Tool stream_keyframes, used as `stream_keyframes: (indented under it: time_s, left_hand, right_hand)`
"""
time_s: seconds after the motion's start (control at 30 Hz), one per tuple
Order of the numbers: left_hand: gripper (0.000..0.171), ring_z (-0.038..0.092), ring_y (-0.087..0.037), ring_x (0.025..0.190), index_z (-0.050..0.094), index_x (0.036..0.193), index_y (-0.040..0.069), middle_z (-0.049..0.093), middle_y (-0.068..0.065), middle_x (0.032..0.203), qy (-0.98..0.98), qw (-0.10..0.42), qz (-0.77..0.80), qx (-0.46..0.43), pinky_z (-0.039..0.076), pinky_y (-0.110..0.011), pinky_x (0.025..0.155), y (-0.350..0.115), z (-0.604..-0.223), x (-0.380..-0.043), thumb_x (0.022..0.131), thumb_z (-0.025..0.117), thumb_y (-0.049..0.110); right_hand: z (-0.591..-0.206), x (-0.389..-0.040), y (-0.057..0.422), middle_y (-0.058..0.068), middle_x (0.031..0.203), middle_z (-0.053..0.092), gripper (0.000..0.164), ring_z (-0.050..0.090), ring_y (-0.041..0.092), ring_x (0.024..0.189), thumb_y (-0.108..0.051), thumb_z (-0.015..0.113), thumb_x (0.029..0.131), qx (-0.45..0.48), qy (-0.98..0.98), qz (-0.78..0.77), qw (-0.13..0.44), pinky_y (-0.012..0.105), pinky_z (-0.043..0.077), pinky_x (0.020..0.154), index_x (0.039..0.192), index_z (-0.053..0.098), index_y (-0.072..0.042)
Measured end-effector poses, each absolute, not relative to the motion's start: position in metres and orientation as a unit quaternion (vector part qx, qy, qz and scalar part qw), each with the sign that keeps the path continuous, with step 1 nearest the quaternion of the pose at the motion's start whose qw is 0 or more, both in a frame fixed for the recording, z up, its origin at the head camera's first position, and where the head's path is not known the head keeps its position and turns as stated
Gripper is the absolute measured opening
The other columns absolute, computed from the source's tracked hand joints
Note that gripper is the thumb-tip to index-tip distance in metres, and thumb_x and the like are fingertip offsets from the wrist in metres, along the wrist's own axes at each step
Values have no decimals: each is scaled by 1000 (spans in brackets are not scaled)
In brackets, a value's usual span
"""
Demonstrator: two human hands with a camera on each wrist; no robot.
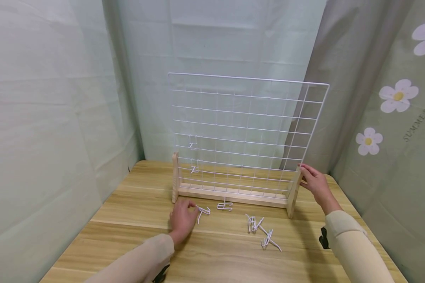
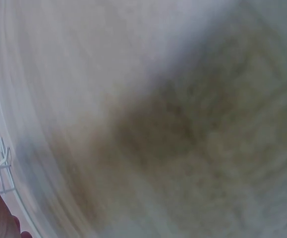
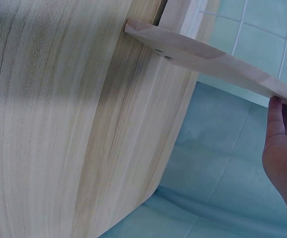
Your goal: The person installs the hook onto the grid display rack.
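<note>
A white wire grid panel (image 1: 248,125) stands upright in a wooden base (image 1: 233,195). My right hand (image 1: 316,184) grips the upper part of the right wooden side post (image 1: 294,194); the right wrist view shows fingertips (image 3: 274,102) against its edge. Low at the front left, my left hand (image 1: 184,219) pinches the left end of a white wire hook (image 1: 203,211) close over the table. Another wire hook (image 1: 225,206) lies just right of it, before the base. Two hooks hang on the grid's left side, an upper one (image 1: 193,143) and a lower one (image 1: 194,169).
A small tangle of white wire hooks (image 1: 255,224) lies on the wood-grain table (image 1: 219,255), right of centre. Pale curtains (image 1: 56,118) surround the table at the back and sides; the right one carries flower prints. The left wrist view is mostly blurred.
</note>
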State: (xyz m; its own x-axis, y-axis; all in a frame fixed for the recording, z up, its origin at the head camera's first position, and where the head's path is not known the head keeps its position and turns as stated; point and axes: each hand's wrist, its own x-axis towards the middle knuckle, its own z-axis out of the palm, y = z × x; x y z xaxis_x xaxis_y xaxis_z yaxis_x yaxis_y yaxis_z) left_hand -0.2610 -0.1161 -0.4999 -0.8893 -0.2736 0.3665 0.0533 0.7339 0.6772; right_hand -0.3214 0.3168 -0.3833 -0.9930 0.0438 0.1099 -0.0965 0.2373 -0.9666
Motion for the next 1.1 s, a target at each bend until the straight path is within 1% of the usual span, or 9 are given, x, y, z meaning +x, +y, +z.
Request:
stream_keyframes:
  time_s: [0.13,0.2,0.43,0.5,0.6,0.77,0.97,1.1]
  left_hand:
    - [14,58,-25,90,67,83,13,64,-5,93,-907,217,-357,60,40,-48,77,-114,-502,-260,78,79,19]
    - [13,59,-25,90,68,83,14,64,-5,94,-908,211,-358,60,39,-47,77,-113,-503,-259,78,79,19]
    - [11,60,-24,89,68,82,15,64,-3,91,-909,210,-356,51,40,-46,75,-111,-507,-254,78,78,17]
    - [11,59,-23,88,67,81,15,64,-3,90,-910,212,-352,48,40,-46,73,-110,-508,-253,77,77,17]
    - [11,59,-23,86,67,79,15,63,-3,87,-911,217,-349,45,39,-44,71,-110,-510,-253,76,77,16]
    - [13,58,-23,83,65,77,17,61,-1,85,-911,214,-348,47,38,-43,69,-109,-510,-252,76,78,18]
    - [14,59,-24,83,65,76,17,62,-1,83,-912,215,-344,53,38,-44,70,-109,-511,-253,75,79,18]
    - [14,60,-24,83,66,76,17,62,-1,83,-913,216,-343,56,38,-45,71,-109,-511,-253,75,79,19]
  right_hand:
    - [-383,-321,316,25,151,36,65,40,36,134,-44,41,105,15,-785,618,53,42,41,103,152,33,0]
    - [-383,-321,316,25,152,35,65,39,36,135,-44,40,105,14,-783,619,52,44,39,104,152,33,0]
    - [-383,-321,317,24,151,36,66,46,26,128,-45,41,104,16,-786,616,53,39,42,102,152,33,0]
    - [-383,-321,317,24,151,36,66,46,26,128,-45,41,104,16,-786,616,54,38,43,101,152,33,0]
    - [-383,-321,317,24,151,36,66,45,28,129,-45,41,104,17,-786,616,55,38,43,101,152,33,0]
    - [-382,-321,316,24,151,36,65,40,35,134,-44,40,105,17,-784,618,55,43,40,103,152,33,0]
    - [-382,-321,316,24,153,34,65,38,37,136,-44,41,105,12,-780,623,50,46,38,104,153,31,0]
    - [-383,-322,317,24,153,34,66,37,38,137,-45,41,104,12,-782,621,52,45,39,103,153,32,0]
